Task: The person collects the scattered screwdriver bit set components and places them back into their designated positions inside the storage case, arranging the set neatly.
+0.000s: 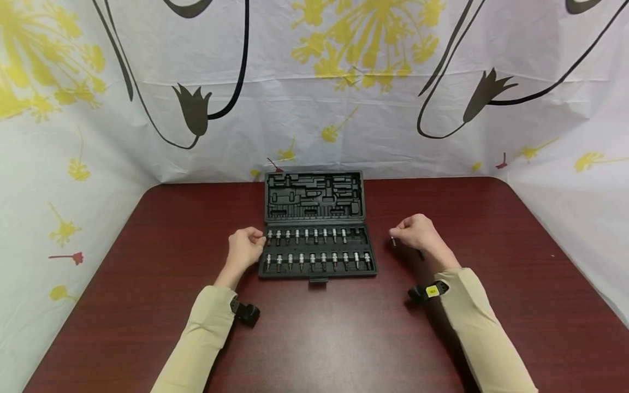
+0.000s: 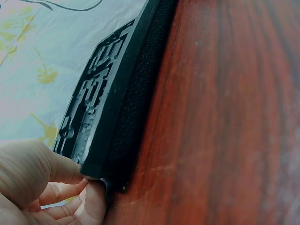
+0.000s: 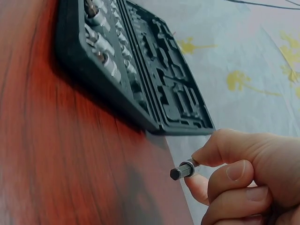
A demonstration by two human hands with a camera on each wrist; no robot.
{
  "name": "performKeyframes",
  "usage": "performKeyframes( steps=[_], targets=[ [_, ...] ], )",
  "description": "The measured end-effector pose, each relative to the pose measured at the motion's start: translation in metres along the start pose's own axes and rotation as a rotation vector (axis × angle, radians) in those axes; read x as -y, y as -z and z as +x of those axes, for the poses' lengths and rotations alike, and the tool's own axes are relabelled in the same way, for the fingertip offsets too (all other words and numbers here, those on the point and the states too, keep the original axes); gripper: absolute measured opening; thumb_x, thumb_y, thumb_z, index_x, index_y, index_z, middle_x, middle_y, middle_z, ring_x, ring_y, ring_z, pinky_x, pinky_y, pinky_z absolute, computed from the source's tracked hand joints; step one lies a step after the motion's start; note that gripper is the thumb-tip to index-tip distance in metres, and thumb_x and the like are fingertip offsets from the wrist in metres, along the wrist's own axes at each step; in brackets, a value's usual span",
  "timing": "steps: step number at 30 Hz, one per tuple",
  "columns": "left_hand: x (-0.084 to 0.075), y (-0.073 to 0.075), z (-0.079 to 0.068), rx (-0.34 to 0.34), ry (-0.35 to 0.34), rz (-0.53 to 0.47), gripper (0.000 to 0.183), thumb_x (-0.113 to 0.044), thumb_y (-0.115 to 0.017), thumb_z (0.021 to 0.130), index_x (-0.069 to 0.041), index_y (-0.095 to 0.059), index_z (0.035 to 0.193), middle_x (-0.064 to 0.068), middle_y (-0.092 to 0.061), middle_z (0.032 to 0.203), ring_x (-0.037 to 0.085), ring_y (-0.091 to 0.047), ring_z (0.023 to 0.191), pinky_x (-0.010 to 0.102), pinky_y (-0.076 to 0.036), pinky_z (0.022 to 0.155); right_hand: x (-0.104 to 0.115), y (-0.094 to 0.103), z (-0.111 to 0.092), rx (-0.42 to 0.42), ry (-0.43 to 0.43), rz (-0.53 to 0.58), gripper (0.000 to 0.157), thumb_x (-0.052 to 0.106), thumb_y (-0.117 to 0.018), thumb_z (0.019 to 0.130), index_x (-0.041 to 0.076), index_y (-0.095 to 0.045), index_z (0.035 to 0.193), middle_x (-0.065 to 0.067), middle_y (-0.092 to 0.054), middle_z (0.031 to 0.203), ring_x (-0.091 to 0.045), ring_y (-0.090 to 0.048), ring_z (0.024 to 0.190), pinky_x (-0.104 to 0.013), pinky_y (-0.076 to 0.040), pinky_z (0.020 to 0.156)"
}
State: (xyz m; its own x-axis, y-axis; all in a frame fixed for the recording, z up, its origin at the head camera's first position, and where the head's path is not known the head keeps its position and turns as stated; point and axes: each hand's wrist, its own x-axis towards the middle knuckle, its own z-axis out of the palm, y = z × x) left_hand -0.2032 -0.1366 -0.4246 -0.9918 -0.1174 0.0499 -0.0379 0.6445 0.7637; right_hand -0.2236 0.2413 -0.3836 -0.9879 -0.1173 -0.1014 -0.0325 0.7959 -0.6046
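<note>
A black plastic bit-socket case [image 1: 318,277] lies unfolded on the table, its lid [image 1: 314,218] tilted up at the back. Two rows of silver bit sockets [image 1: 312,260] sit in its base; bare slots show at the back row's right end. My left hand [image 1: 244,248] is at the case's left side, thumb and fingers pinching its edge [image 2: 101,154]. Right of the case, my right hand [image 1: 417,232] pinches a hex bit socket [image 3: 183,170] between thumb and index finger, above the table. Its dark hexagonal tip points away from the fingers.
The dark red wooden table [image 1: 314,333] spreads around the case. A small dark object [image 1: 421,255] shows beneath the right wrist. A white cloth [image 1: 344,125] with yellow and grey flower prints hangs behind the table and along its sides.
</note>
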Motion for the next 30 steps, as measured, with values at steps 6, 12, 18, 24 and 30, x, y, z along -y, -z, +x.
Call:
performKeyframes(
  steps=[6,12,18,24,30],
  targets=[
    [0.0,0.0,0.0,0.012,0.003,-0.004,0.014,-0.003,-0.061,0.087,0.006,-0.066,0.096,0.02,-0.064,0.081,0.023,-0.061,0.056,0.031,-0.052,0.049,0.01,-0.007,0.005,0.009,-0.024,0.055,0.026,0.022,-0.063,0.082,0.0,-0.068,0.068,0.002,-0.054,0.057,-0.013,-0.046,0.057,-0.024,-0.038,0.05],
    [0.0,0.001,0.0,0.01,0.0,-0.002,0.014,-0.003,-0.062,0.086,0.006,-0.066,0.095,0.02,-0.064,0.081,0.022,-0.061,0.056,0.031,-0.052,0.049,0.018,-0.014,0.013,0.011,-0.023,0.012,0.025,0.018,-0.063,0.083,-0.004,-0.069,0.074,0.005,-0.053,0.055,-0.012,-0.047,0.057,-0.024,-0.039,0.051],
    [0.0,0.001,0.0,0.004,-0.003,0.005,0.014,-0.004,-0.062,0.086,0.006,-0.066,0.095,0.019,-0.064,0.08,0.023,-0.061,0.057,0.032,-0.053,0.05,0.025,-0.019,0.017,0.009,-0.026,0.014,0.024,0.018,-0.064,0.083,-0.004,-0.07,0.073,0.004,-0.055,0.056,-0.012,-0.047,0.057,-0.024,-0.04,0.051],
    [0.0,0.0,0.0,-0.007,-0.01,0.008,0.013,-0.004,-0.062,0.086,0.006,-0.067,0.094,0.018,-0.065,0.079,0.025,-0.063,0.06,0.033,-0.053,0.051,0.032,-0.025,0.02,0.012,-0.01,0.031,0.024,0.018,-0.064,0.082,-0.002,-0.069,0.069,0.002,-0.056,0.057,-0.013,-0.048,0.057,-0.024,-0.04,0.052],
    [0.001,0.0,0.001,-0.003,0.002,0.004,0.013,-0.004,-0.063,0.086,0.006,-0.067,0.094,0.019,-0.064,0.08,0.023,-0.062,0.057,0.032,-0.053,0.05,0.038,-0.032,0.022,0.022,0.032,0.068,0.025,0.019,-0.065,0.081,0.002,-0.067,0.064,0.002,-0.053,0.053,-0.012,-0.047,0.053,-0.024,-0.04,0.052]
  ],
)
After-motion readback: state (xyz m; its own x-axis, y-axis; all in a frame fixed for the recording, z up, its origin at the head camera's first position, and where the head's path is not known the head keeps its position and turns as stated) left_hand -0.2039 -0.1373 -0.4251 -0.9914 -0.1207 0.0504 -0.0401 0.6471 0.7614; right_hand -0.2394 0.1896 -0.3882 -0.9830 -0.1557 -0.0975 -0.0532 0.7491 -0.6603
